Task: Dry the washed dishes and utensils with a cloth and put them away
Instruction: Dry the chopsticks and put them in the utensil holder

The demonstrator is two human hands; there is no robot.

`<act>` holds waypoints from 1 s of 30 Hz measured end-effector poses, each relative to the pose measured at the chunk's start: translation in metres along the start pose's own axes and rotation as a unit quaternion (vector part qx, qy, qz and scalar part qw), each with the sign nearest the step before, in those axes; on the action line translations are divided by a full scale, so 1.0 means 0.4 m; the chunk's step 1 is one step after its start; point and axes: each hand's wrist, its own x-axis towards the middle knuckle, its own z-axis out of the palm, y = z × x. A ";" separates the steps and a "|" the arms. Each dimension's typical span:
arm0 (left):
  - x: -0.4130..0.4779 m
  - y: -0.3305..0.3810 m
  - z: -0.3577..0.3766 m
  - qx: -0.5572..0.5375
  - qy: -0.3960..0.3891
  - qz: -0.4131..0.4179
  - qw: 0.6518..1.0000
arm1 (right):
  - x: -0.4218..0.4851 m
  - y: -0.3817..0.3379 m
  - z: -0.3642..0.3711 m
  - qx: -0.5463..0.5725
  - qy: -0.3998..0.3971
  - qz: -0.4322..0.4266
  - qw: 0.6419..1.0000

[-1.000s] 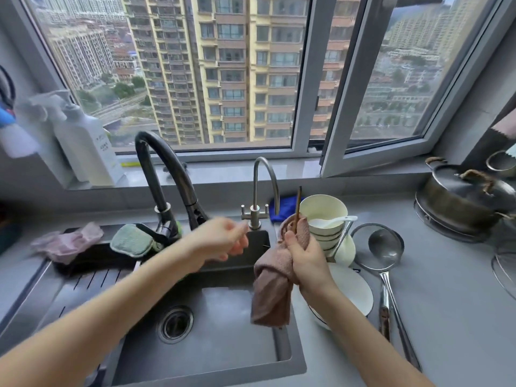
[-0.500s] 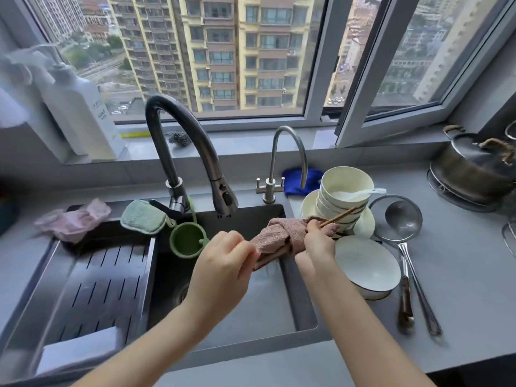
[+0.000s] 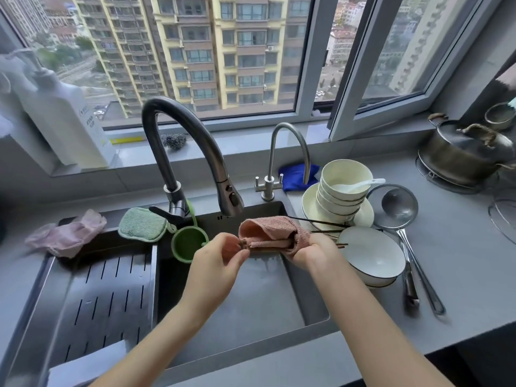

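Left hand (image 3: 220, 256) pinching chopsticks (image 3: 326, 241) by their ends, right hand (image 3: 315, 251) seemingly wrapping cloth (image 3: 268, 230) around them; best squeezing firmly, sliding lengthwise over sink (image 3: 251, 303).

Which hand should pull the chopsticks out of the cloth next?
Probably left. The left hand already pinches the chopsticks' bare ends, while the right hand grips the pink cloth wrapped round them, so it can stay as the clamp.
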 end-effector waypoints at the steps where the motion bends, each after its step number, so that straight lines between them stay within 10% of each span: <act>1: 0.000 0.003 -0.003 -0.042 -0.004 -0.018 0.999 | -0.011 0.001 0.004 0.003 0.019 0.018 1.000; 12: 0.019 -0.016 0.012 0.080 -0.013 0.087 0.993 | -0.056 0.044 0.012 0.010 0.050 0.060 0.997; 24: 0.013 -0.011 -0.024 -0.083 -0.045 -0.051 0.994 | -0.215 0.019 0.010 -0.047 -0.038 0.051 0.997; 30: 0.014 -0.035 -0.025 0.047 -0.048 0.076 0.995 | -0.172 0.036 0.012 0.020 -0.021 0.051 0.998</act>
